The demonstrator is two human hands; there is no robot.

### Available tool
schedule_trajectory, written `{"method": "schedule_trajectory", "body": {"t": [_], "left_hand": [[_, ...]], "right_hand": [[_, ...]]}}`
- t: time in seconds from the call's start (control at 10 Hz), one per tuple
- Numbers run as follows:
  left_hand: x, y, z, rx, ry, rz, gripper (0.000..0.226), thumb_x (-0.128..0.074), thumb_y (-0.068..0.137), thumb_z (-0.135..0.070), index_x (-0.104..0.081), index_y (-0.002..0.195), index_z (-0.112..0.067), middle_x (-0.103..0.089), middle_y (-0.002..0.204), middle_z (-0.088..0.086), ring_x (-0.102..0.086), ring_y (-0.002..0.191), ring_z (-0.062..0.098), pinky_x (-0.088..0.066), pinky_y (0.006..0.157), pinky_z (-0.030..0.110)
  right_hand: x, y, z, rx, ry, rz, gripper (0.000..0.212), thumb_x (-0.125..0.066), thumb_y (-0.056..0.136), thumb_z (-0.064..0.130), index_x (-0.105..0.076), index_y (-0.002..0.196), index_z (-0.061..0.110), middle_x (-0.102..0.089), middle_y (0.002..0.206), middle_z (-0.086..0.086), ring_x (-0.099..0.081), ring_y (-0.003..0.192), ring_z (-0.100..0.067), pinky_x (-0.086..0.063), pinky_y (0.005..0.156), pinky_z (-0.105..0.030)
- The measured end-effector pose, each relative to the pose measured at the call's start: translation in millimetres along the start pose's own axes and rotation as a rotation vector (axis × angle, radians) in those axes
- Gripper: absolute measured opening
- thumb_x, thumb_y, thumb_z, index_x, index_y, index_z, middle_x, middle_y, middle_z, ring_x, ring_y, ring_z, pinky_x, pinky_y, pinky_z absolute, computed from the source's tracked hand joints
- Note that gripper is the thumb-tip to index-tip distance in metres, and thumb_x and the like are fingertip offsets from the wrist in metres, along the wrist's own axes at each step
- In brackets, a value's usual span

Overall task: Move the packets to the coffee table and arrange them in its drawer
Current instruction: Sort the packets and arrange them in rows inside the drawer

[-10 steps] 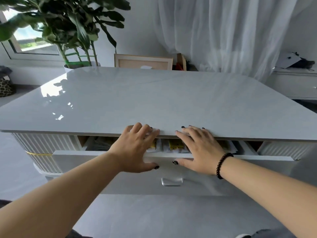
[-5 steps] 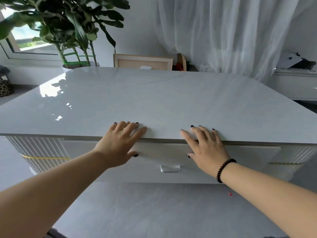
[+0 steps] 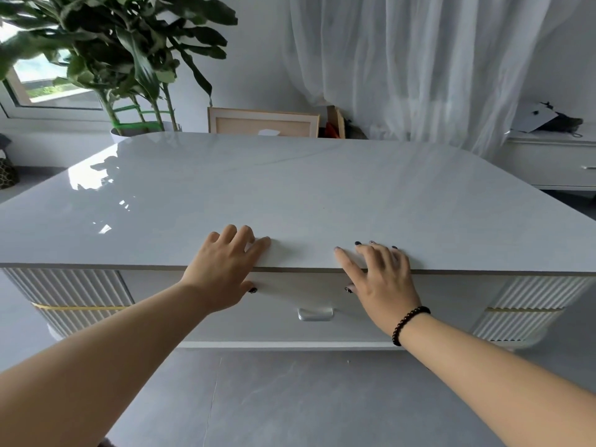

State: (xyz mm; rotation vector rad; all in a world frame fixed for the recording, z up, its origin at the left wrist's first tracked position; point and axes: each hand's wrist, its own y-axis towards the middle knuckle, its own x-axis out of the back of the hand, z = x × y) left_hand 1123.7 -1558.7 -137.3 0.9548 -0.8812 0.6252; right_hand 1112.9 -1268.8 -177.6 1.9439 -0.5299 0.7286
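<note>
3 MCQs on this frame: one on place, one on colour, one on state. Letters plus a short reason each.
1. Where do the fingers of the left hand lie?
A. on the coffee table top, at its near edge
B. on the drawer handle
C. on the floor

2. What colour is the bead bracelet on the right hand's wrist?
A. white
B. dark
C. green

3. What state is the drawer in?
A. pulled fully out
B. half open
C. closed

Answers: 1 A, the fingers lie over the top's edge; 2 B, the beads look black; 3 C, its front sits flush under the top and no packets show.
</note>
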Motion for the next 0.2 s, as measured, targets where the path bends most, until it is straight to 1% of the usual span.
{"method": "schedule_trajectory", "body": {"t": [0.1, 0.2], "left_hand": [[-3, -4, -3, 0.019, -0.012, 0.046, 0.087, -0.088, 0.046, -0.043, -0.054, 0.121, -0.015, -0.054, 0.099, 0.007, -0.052, 0.078, 0.028, -0.048, 0.060, 0.036], [6, 2, -3, 0.017, -0.054, 0.095, 0.082, -0.085, 0.055, -0.045, -0.054, 0.126, -0.018, -0.054, 0.106, 0.005, -0.053, 0.085, 0.027, -0.049, 0.066, 0.036]], "right_hand": [[2, -2, 3, -0.012, 0.022, 0.068, 0.085, -0.087, 0.056, 0.033, -0.045, 0.129, 0.023, -0.056, 0.111, -0.013, -0.060, 0.101, -0.034, -0.048, 0.083, -0.053], [13, 9, 0, -0.040, 0.083, 0.163, 0.076, -0.087, 0.056, 0.033, -0.051, 0.121, 0.022, -0.059, 0.104, -0.010, -0.059, 0.088, -0.032, -0.049, 0.073, -0.046]]}}
